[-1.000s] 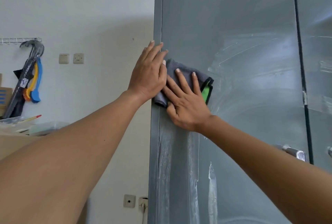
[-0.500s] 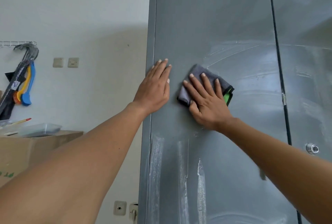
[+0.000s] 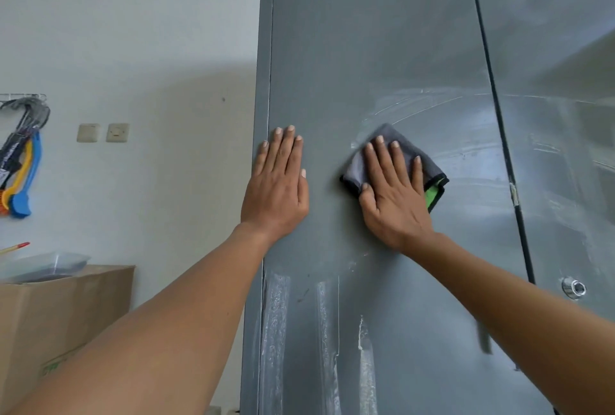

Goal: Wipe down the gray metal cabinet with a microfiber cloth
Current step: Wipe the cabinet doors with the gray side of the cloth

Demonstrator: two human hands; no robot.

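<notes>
The tall gray metal cabinet [image 3: 382, 32] fills the right half of the view, its left door streaked with whitish smears. My right hand [image 3: 394, 195] lies flat with spread fingers on a folded gray microfiber cloth [image 3: 389, 135] with a green edge, pressing it against the left door. My left hand [image 3: 278, 188] rests flat with straight fingers on the door near its left edge, apart from the cloth. Most of the cloth is hidden under my right hand.
A dark seam [image 3: 492, 115] divides the two doors, with a round metal lock [image 3: 573, 287] on the right door. Left of the cabinet is a white wall with two switches [image 3: 103, 132], hanging brushes [image 3: 21, 175], and a cardboard box [image 3: 50, 314] carrying a clear tray [image 3: 43, 265].
My right hand has slid the cloth rightward across the door, away from the left edge. My left hand has shifted slightly down and now lies apart from the cloth.
</notes>
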